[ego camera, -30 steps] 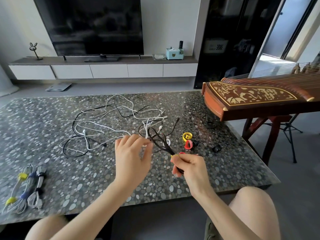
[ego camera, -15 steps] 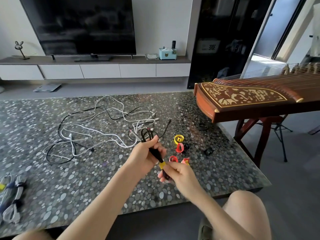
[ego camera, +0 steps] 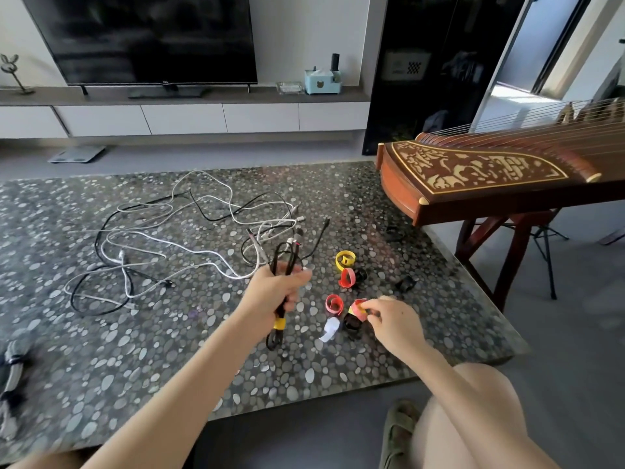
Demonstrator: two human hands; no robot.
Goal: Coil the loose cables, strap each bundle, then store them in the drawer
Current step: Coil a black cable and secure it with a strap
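Black cable [ego camera: 283, 265], folded into a long bundle with one yellow strap [ego camera: 278, 323] near its lower end, sits in the left hand [ego camera: 275, 289], whose grip is closed around its middle above the table [ego camera: 101, 350]. The right hand [ego camera: 394, 319] pinches a red strap [ego camera: 358, 308] from the pile of loose straps just beside the bundle. To strap well, the left hand should keep the loops pressed together while the second strap goes snugly round the free upper end, so the bundle cannot splay. More tangled cables [ego camera: 162, 245] lie farther back; no open drawer shows.
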